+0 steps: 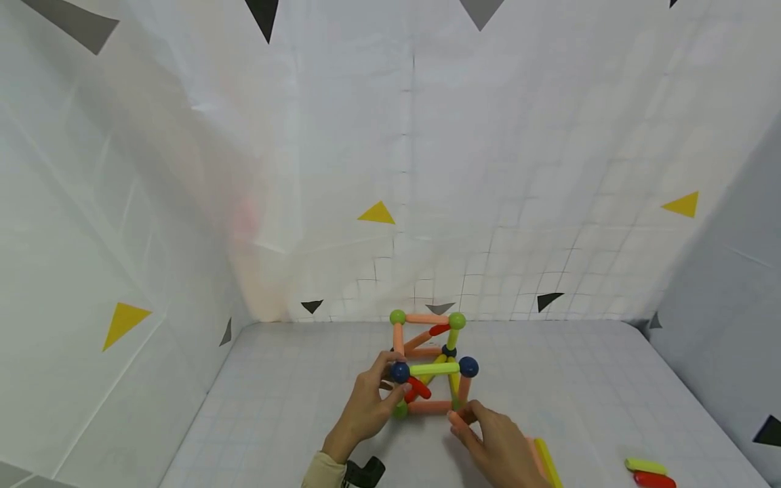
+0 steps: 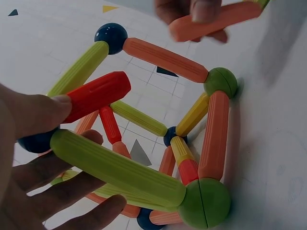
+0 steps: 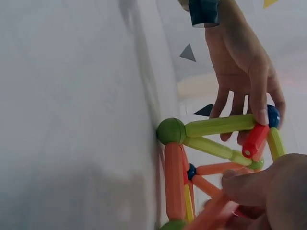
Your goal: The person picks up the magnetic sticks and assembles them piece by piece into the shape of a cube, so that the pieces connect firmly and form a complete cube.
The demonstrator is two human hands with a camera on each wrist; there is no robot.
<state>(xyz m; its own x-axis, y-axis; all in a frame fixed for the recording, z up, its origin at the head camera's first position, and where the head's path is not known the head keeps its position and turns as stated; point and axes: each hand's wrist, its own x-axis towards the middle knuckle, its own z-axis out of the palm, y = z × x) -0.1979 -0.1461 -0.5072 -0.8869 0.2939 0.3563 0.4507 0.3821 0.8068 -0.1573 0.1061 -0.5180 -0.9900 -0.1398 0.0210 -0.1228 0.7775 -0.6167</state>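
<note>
A box-shaped frame of toy building rods and balls (image 1: 434,369) stands on the table, with orange, light green, yellow and red rods between green and dark blue balls. My left hand (image 1: 366,403) is at its near left upper corner, around a dark blue ball (image 1: 399,371). There the thumb presses on a red rod (image 2: 98,96) that juts from the ball, while the other fingers reach behind. At the near lower right corner, my right hand (image 1: 503,444) pinches an orange rod (image 2: 216,21). A green tip shows at that rod's far end in the left wrist view.
Beside my right hand lie a loose yellow rod (image 1: 548,462) and an orange one (image 1: 534,453). Farther right on the table are a light green rod (image 1: 645,466) and a red rod (image 1: 655,480). White sheeted walls (image 1: 427,169) enclose the table's back and sides.
</note>
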